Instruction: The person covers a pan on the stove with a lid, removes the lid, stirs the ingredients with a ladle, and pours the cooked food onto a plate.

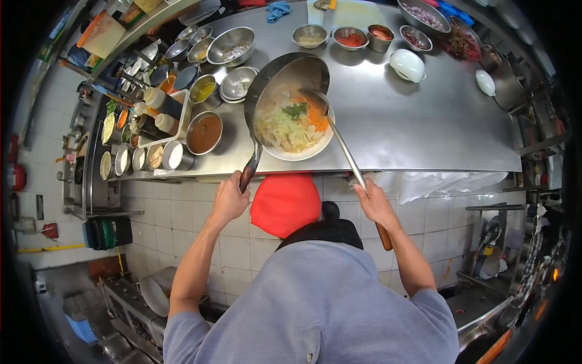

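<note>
My left hand (230, 199) is wrapped round the handle of a dark wok (254, 91), which is tilted over a white bowl (305, 153) on the steel table. Pale shredded vegetables, orange strips and some chopped green lie in the bowl and against the wok's lower edge (294, 121). My right hand (375, 204) grips the long handle of a metal ladle (347, 150). The ladle's head rests at the orange strips, inside the wok's mouth. Where wok and bowl meet is partly hidden by the food.
Left of the wok stand a bowl of brown sauce (204, 132), squeeze bottles in a white basket (182, 124) and several metal bowls. Along the far side are a bowl of red pieces (350, 39) and a white lidded dish (407, 65). A red stool (285, 205) is below the table edge.
</note>
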`<state>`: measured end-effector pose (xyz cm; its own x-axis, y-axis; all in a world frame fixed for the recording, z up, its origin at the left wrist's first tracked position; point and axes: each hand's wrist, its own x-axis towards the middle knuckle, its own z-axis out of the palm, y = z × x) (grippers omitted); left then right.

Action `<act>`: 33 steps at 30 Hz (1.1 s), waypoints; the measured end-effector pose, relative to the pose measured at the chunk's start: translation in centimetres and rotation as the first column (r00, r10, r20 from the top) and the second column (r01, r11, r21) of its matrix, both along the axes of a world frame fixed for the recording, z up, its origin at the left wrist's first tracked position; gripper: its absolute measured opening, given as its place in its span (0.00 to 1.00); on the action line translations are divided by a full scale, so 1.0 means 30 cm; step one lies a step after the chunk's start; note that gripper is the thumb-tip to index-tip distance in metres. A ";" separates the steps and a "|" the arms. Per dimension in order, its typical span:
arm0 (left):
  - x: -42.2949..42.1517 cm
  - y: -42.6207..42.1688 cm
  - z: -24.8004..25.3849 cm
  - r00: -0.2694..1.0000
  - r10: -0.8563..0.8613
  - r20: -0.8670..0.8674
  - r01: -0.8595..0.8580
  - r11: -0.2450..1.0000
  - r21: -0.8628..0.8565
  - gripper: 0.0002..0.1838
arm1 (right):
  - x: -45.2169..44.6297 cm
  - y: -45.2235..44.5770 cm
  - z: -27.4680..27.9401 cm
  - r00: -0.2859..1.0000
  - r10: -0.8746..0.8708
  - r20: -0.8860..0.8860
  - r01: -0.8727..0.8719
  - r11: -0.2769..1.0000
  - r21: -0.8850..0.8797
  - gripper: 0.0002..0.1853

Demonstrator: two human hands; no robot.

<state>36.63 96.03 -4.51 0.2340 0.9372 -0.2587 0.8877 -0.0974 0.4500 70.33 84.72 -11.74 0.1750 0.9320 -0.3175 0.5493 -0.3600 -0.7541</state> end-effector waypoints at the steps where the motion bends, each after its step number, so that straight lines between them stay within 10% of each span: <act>1: -0.005 0.007 -0.001 1.000 -0.001 -0.002 0.001 1.000 0.000 0.10 | -0.004 -0.007 0.004 1.000 -0.007 0.016 0.007 1.000 0.006 0.20; 33: -0.057 0.104 0.032 0.929 -0.118 -0.350 0.205 0.953 0.223 0.12 | -0.074 0.028 -0.068 0.934 0.054 0.354 -0.118 0.980 0.162 0.12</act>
